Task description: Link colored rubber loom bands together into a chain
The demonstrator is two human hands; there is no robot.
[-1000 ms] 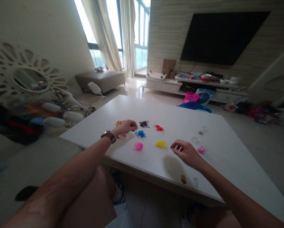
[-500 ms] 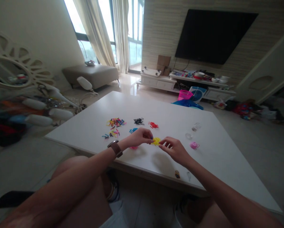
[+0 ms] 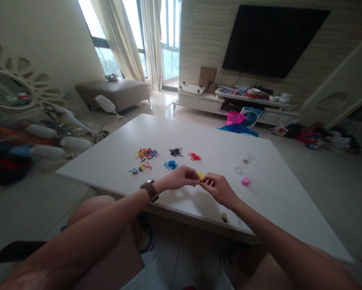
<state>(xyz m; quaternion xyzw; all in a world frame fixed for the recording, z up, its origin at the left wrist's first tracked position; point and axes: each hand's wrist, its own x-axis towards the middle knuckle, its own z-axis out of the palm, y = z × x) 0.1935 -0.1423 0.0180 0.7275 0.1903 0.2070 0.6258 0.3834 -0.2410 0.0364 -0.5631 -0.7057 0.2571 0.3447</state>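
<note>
Left hand (image 3: 185, 177) and right hand (image 3: 219, 187) meet over desk (image 3: 290, 201), fingertips pinched on one small yellow piece (image 3: 199, 181); long axis too small to read. Yellow pile (image 3: 200, 175) just past them at 12 o'clock, partly hidden, about equally near both.

Held the left arm (image 3: 104, 219) outstretched, slanting forward and inward from the lower left, with the left wrist (image 3: 162, 185) nearly straight. Angled the right arm (image 3: 264, 223) forward and inward from the lower right, with the right wrist (image 3: 236, 204) slightly bent. Held the left hand (image 3: 180, 177) and right hand (image 3: 219, 188) close together, with fingers (image 3: 211, 177) bent into pinches, tip to tip or just apart, too small to tell which.
</note>
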